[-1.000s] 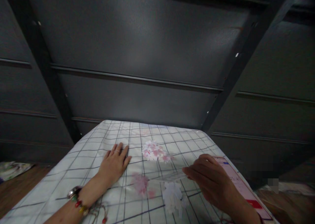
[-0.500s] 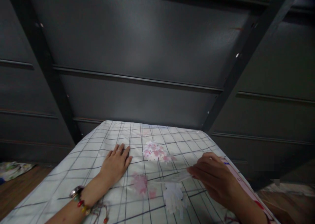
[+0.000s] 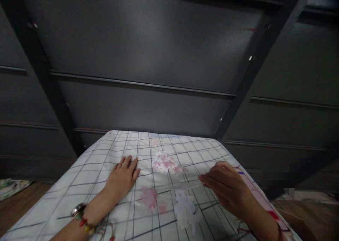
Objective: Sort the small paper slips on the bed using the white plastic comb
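Clear film half off the checked sheet, both hands on the bed.

Our left hand [image 3: 122, 179] lies flat with fingers spread, gripping nothing, pressing the grid-patterned sheet [image 3: 87, 177] down near its pink flower print [image 3: 165, 162]. Our right hand [image 3: 225, 188] pinches the edge of a thin transparent film [image 3: 182, 186], lifted just clear of the cloth between the two hands. We judge the smoothing or peeling as partway: the lifted strip hangs loose, the near part lies wrinkled. A pink-and-white card [image 3: 255, 193] rests along the bed's right edge, under the right hand. Dark panelled wall [image 3: 159, 57] beyond.
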`<state>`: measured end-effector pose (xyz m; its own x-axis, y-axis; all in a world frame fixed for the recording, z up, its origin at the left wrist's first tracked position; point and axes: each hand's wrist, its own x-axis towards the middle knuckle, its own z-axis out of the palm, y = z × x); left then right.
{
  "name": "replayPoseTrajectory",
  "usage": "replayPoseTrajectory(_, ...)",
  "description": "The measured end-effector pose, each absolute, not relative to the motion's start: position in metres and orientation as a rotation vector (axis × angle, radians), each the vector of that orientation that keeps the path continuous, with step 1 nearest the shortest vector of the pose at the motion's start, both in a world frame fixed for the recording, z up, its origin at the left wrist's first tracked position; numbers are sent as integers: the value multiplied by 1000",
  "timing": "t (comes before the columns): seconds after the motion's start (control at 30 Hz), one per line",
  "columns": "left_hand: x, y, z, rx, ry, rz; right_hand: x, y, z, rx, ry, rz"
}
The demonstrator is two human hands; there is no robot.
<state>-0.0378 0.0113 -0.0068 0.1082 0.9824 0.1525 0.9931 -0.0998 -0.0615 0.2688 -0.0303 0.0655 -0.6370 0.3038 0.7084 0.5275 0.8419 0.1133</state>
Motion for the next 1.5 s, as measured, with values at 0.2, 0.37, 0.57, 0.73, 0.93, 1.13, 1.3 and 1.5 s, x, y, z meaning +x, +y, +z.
replayPoseTrajectory(0.2, -36, 10, -4, -2212, -1998, -56, 268, -31, 68, -623, -2391, -394)
replayPoseTrajectory(0.37, -38, 12, -8, -2227, -1991, -115, 255, -35, 65, -558, -2346, -399)
replayPoseTrajectory(0.57, -39, 12, -10, -2224, -1988, -114, 268, -37, 74, -627, -2355, -318)
replayPoseTrajectory(0.73, -39, 12, -10, -2209, -1984, -151, 260, -38, 68, -601, -2405, -300)
replayPoseTrajectory(0.93, -39, 12, -10, -2217, -1988, -103, 262, -38, 73, -572, -2251, -427)
replayPoseTrajectory(1.13, -38, 12, -9, -2213, -2010, -116, 276, -28, 71, -707, -2199, -541)
replayPoseTrajectory(1.3, -37, 11, -8, -2215, -1997, -109, 279, -13, 59, -820, -2191, -659)
replayPoseTrajectory(1.5, -35, 11, -4, -2208, -1985, -15, 282, -5, 52, -941, -2208, -726)
